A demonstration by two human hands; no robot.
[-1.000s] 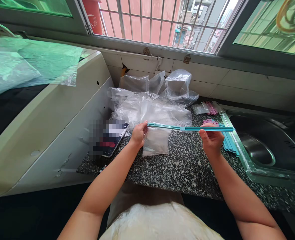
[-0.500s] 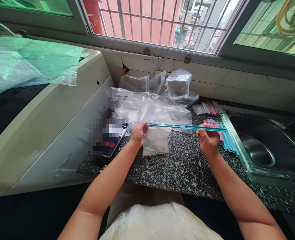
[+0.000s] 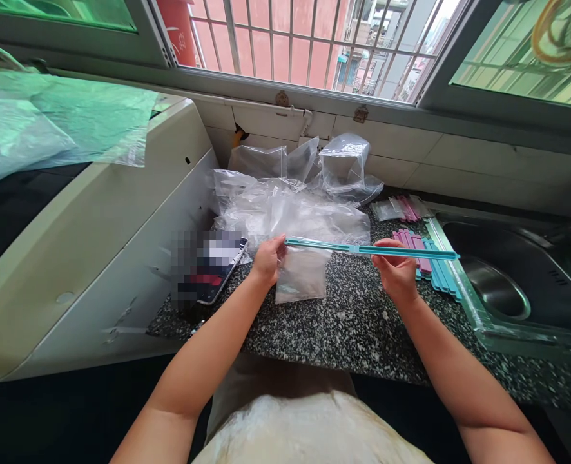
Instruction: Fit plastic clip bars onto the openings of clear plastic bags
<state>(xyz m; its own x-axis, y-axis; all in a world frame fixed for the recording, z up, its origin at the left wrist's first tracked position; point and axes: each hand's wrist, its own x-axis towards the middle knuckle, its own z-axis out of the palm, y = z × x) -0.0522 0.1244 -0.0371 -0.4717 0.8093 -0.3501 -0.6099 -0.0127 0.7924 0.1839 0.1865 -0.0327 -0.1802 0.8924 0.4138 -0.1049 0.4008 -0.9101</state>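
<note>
A long teal bag clip, unfolded at its middle hinge, spans nearly level above the counter. My left hand pinches its left end between thumb and fingers. Right of the hinge, my right hand grips the other arm, whose tip sticks out past the fingers toward the sink. Below the clip, beside my left hand, a small clear plastic bag lies flat on the speckled counter. Several teal clips and pink clips lie folded just right of my right hand.
Crumpled clear plastic bags heap up against the tiled wall. A phone rests at the left, next to a pale appliance with plastic sheeting over it. To the right is a metal sink. Small packets lie behind the clips.
My right hand has shifted left along the clip, closer to the hinge. More of the clip's right arm now sticks out past it. My left hand keeps its hold.
</note>
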